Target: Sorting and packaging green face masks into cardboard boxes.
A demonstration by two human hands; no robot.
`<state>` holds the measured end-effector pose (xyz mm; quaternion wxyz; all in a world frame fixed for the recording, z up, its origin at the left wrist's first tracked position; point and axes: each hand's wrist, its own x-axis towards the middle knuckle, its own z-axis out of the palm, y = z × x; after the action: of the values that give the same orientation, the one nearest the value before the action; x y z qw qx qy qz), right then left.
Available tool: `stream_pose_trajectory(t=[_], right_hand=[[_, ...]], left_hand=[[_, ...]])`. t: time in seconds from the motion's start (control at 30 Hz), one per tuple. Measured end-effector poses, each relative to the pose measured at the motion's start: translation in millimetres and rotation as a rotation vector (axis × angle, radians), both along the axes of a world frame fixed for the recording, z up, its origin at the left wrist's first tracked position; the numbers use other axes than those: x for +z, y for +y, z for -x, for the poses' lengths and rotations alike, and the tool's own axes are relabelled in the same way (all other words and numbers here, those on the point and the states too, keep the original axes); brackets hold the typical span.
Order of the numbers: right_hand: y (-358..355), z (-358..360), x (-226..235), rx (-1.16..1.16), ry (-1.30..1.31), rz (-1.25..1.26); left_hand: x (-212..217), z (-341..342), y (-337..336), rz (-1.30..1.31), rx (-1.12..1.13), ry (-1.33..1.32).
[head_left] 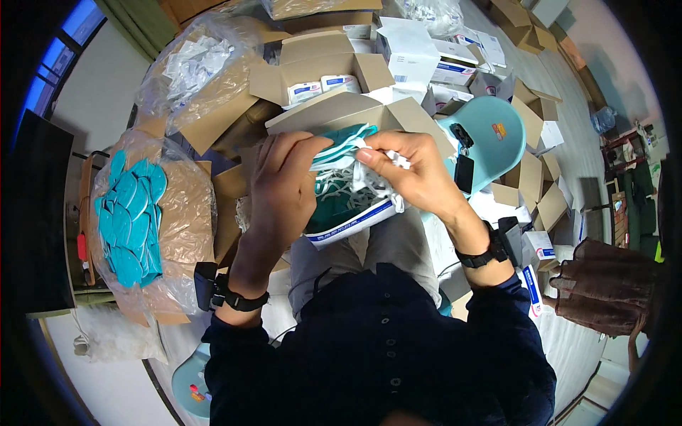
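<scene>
Between my hands is a stack of teal face masks (346,135) with white ear loops, held above an open white box with a blue stripe (353,226). My left hand (284,174) curls its fingers round the left side of the stack. My right hand (408,167) pinches the masks and their bunched white loops (362,177) between thumb and fingers. More teal material (330,211) shows inside the box, which rests at my lap. The fingertips of my left hand are partly hidden behind the stack.
A plastic-lined carton (188,234) at left bears a heap of teal pieces (131,220). Ahead, an open carton (312,67) holds small white packs (305,92). A light-blue chair (497,135) with a black phone (464,174) stands at right, near several cartons.
</scene>
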<state>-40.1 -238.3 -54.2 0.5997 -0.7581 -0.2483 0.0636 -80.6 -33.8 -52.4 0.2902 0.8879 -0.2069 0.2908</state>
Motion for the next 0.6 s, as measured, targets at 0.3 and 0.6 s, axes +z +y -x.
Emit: stream_pose_trajectory(t=[0.3,0.6], right_hand=[[-7.5,-12.3,-5.8,-0.016,0.426,-0.296],[-14.9,-1.0,9.9,-0.111,-0.393,0.055]], left_hand=[[-3.7,2.7,-6.9,-0.208,-0.052,-0.106],[-8.3,5.4,-14.9,0.112,-0.075,0.184]])
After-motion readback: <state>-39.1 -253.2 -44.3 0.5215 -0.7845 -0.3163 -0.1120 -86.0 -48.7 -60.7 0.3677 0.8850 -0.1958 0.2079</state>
